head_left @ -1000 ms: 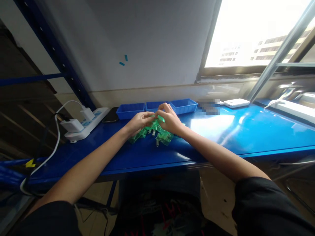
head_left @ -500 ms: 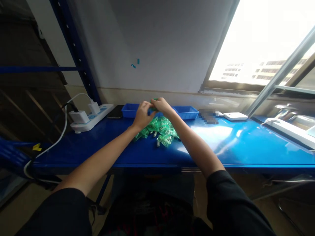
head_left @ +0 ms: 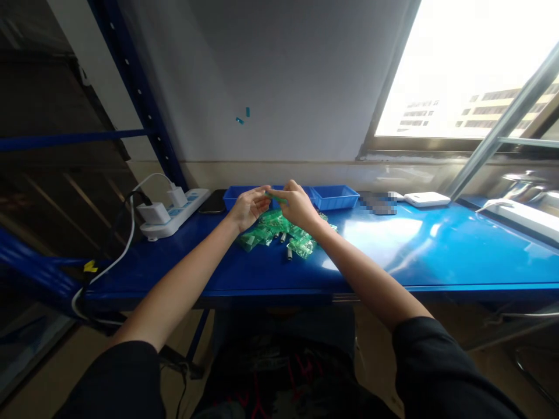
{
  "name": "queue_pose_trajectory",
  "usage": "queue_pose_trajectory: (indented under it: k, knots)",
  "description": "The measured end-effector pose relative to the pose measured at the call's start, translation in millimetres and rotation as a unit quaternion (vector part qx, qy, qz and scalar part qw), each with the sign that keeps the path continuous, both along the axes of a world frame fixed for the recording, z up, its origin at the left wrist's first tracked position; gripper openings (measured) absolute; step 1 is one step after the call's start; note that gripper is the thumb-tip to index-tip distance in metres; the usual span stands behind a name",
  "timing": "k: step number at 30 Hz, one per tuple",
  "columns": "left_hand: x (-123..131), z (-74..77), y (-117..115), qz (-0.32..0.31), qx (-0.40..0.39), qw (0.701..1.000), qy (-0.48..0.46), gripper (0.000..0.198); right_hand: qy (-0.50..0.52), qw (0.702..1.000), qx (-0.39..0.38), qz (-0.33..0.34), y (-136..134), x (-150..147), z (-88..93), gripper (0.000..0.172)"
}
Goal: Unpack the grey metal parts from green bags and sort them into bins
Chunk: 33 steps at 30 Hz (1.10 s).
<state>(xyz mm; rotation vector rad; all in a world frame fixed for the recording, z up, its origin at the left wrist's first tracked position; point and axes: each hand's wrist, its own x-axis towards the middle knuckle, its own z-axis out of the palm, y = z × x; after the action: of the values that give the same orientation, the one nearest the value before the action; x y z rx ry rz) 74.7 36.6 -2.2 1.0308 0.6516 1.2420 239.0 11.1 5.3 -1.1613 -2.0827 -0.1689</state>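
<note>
the left hand (head_left: pixel 248 209) and right hand (head_left: pixel 298 206) meet at the fingertips above the far side of the heap, taking twelve o'clock as straight away from the person. the right hand is closed to a pinch, with a green packet (head_left: pixel 280 199) between thumb and fingers. that packet lies at nine o'clock from the right palm and three o'clock from the left one. the left hand is half open, its fingers stretched and slightly bent towards the packet's end; i cannot tell whether they grip it.

the heap of green packets (head_left: pixel 302 244) rests on the blue table (head_left: pixel 183 265), at six o'clock from the joined fingertips, four o'clock from the left hand and seven o'clock from the right. metal cylinders (head_left: pixel 289 254) poke out at the heap's six o'clock edge. three blue trays (head_left: pixel 336 198) stand in a row at twelve o'clock from the heap, the middle one partly hidden behind the hands. at nine o'clock from the left hand lie a dark phone (head_left: pixel 212 202) and, past it, a white power strip (head_left: pixel 186 210). well off at three o'clock from the right hand sits a white box (head_left: pixel 427 199).
</note>
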Motion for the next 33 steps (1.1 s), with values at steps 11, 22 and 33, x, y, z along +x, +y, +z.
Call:
queue_pose_trajectory:
  k: [11, 22, 33]
  knots:
    - [6, -18.3, 13, 0.204, 0.231, 0.915, 0.26, 0.04, 0.192, 0.969, -0.158, 0.007, 2, -2, 4.3, 0.032]
    - [9, -16.9, 2, 0.19, 0.441, 0.766, 0.428, 0.022, 0.227, 0.966, -0.125, -0.012, 22, 11, -6.5, 0.023]
    - [-5, -13.5, 19, 0.143, 0.111, 0.954, 0.24, 0.026, -0.061, 0.995, -0.015, -0.073, 23, 41, -2.1, 0.062]
